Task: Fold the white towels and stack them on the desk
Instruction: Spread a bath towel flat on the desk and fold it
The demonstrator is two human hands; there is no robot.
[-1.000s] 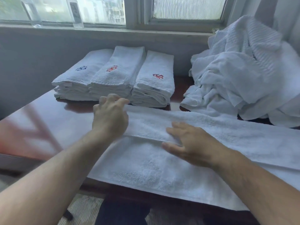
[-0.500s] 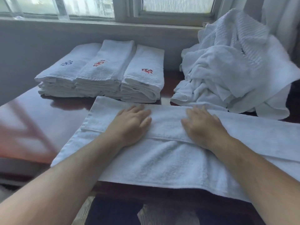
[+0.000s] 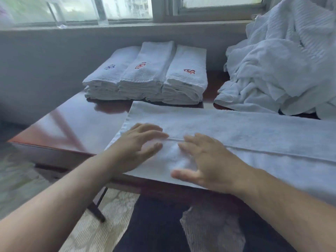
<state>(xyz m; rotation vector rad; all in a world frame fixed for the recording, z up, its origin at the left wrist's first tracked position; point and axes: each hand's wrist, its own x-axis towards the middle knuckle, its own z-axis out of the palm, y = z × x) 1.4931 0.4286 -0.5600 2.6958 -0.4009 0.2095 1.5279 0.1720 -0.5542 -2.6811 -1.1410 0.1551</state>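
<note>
White terry cloth fills the near edge of the dark, glossy wooden surface (image 3: pixel 76 124): a long towel (image 3: pixel 245 135) lies across it, folded lengthwise so that a hem runs along its middle, and its right end passes out of view. Both bare forearms reach in from below. The left hand (image 3: pixel 134 148) lies palm down near the towel's left end, its fingers (image 3: pixel 156 135) spread and straight, grasping nothing. The right hand (image 3: pixel 209 160) rests just beside it, also flat on the cloth, thumb out toward the near edge and fingers (image 3: pixel 189 142) extended over the hem, released as well. Both hands are slightly blurred.

Beyond the towel, three stacks of folded towels (image 3: pixel 145 82) stand side by side, touching one another; the left one bears a blue embroidered mark, the other two red ones. To their right, well apart from the stacks, a heap of unfolded white towels (image 3: pixel 283 66) is piled high at the far right. Behind everything runs a grey wall under a window sill (image 3: pixel 127 27), with two clear bottles (image 3: pixel 58 13) standing on it.
</note>
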